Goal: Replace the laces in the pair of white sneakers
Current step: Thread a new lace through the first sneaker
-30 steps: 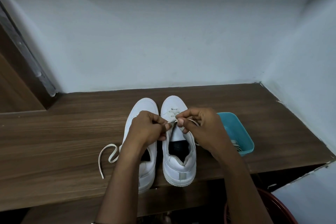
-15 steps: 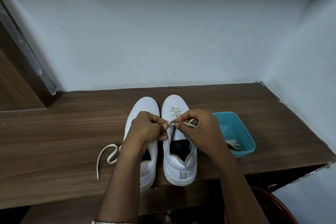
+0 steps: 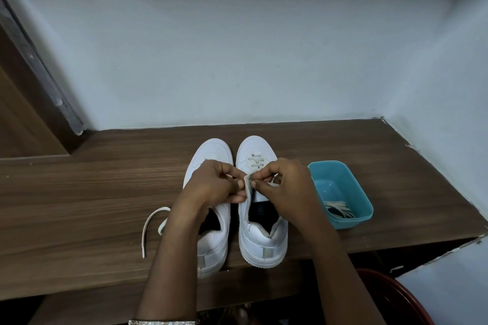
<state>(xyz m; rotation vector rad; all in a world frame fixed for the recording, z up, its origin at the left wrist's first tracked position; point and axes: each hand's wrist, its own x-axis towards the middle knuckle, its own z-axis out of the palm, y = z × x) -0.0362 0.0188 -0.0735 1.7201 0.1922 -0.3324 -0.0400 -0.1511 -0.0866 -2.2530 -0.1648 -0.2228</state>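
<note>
Two white sneakers stand side by side on the wooden shelf (image 3: 79, 192), toes away from me. The right sneaker (image 3: 261, 240) has a lace crossed through its front eyelets (image 3: 254, 161). My left hand (image 3: 214, 185) pinches the eyelet flap at the sneaker's left side. My right hand (image 3: 282, 187) pinches the lace end against that flap. The left sneaker (image 3: 211, 150) lies partly under my left hand. A loose white lace (image 3: 150, 224) lies on the shelf to its left.
A teal plastic tub (image 3: 353, 192) with laces inside sits right of the sneakers. Walls close the shelf at the back and right. A dark red round object (image 3: 396, 295) shows below the shelf's front edge at right.
Both hands stayed over the right sneaker's eyelets, with the fingers shifting slightly as they work the lace end. The sneakers and tub have not moved.
</note>
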